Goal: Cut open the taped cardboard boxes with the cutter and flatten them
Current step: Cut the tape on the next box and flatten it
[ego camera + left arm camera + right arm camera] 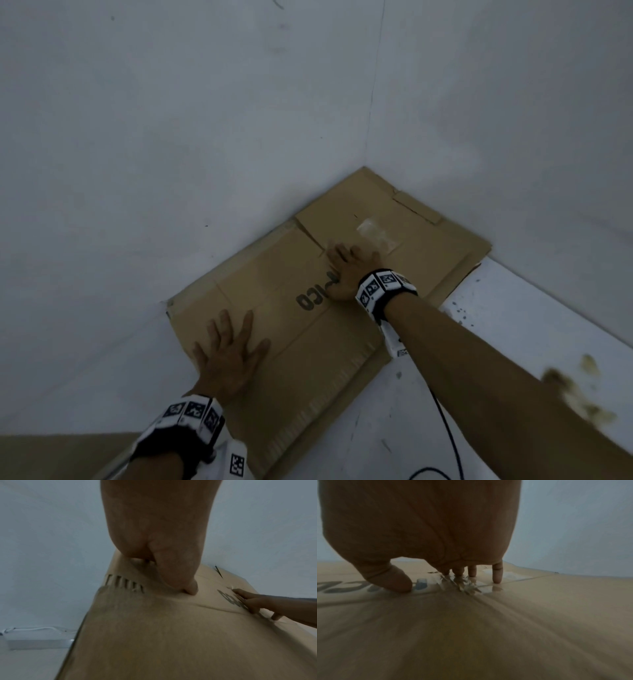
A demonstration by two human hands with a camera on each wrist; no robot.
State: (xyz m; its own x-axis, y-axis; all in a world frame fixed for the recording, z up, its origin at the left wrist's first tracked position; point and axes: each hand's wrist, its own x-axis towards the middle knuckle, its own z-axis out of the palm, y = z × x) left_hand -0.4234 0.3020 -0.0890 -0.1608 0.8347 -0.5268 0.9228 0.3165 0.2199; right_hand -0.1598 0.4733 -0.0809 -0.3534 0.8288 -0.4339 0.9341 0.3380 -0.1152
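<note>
Lying flat: brown cardboard box (308,329), black lettering, creased.

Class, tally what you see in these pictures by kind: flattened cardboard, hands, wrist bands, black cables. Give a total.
Flattened cardboard: 1 stack, layers uncountable
Hands: 2, left hand and right hand
Wrist bands: 2
Black cable: 1
Total: 6

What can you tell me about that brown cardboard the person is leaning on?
The cardboard is a flattened brown box lying in the corner against two white walls. It shows creases, dark printed letters and a shiny patch of clear tape. The left hand and right hand both press flat on it, fingers spread.
</note>
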